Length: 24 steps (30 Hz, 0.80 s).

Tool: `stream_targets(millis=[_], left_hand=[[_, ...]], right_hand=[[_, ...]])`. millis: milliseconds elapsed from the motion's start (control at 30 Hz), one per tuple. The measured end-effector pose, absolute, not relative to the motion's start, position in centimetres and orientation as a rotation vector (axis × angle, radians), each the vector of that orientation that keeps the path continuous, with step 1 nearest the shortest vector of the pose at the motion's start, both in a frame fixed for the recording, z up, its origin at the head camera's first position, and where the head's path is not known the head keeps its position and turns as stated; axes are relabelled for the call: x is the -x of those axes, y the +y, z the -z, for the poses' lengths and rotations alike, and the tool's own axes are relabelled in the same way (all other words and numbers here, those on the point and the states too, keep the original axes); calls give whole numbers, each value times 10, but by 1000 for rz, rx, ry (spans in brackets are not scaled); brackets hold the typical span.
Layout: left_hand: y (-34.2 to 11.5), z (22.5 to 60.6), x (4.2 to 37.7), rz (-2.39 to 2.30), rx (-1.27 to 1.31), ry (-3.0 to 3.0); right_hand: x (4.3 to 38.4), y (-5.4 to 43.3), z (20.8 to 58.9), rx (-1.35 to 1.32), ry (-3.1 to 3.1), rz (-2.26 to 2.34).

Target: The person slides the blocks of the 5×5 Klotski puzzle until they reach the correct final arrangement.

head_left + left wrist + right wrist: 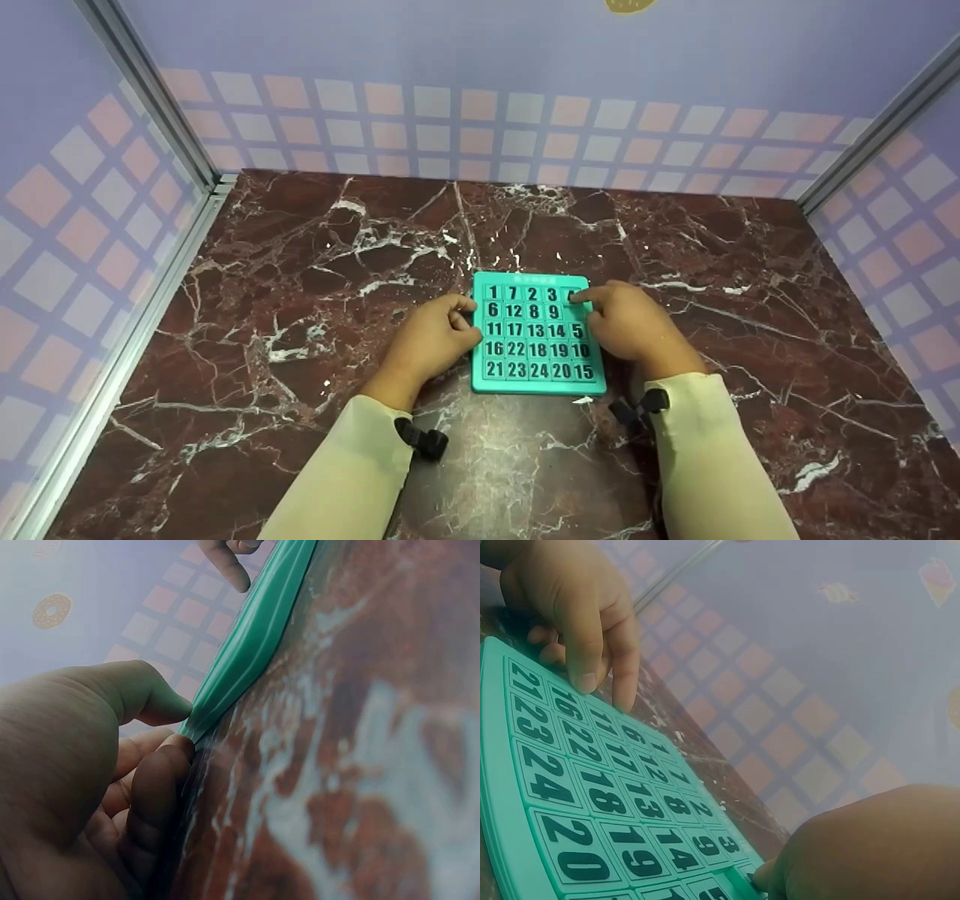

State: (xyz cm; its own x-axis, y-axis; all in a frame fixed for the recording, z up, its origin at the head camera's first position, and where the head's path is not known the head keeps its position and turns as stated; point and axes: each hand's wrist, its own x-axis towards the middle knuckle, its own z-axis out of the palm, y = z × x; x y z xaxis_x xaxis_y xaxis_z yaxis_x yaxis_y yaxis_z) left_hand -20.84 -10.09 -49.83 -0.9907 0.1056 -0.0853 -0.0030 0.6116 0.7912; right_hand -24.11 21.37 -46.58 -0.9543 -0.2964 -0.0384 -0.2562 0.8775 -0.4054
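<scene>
So, number board [537,339] flat on the tabletop [262,375].

Left hand [431,334]: narrow grip, thumb and fingertips holding board's 9 o'clock edge. Right hand [628,319]: grip holds nothing, index out, tip on corner tile [570,290] at 1 o'clock. Vacant slot [571,312] at 2. Beyond, 12 o'clock: purple wall [495,60], pink-and-white squares.

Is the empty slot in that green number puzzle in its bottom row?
No, the empty slot in the green number puzzle is in the second row from the top, just right of the 9 tile.
</scene>
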Motion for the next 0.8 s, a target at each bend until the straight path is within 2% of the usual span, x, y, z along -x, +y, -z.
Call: stream_targets(millis=[800], left_hand=[[-100, 498, 208, -1327, -85, 2721]], right_hand=[[237, 221, 451, 513, 2856, 650]])
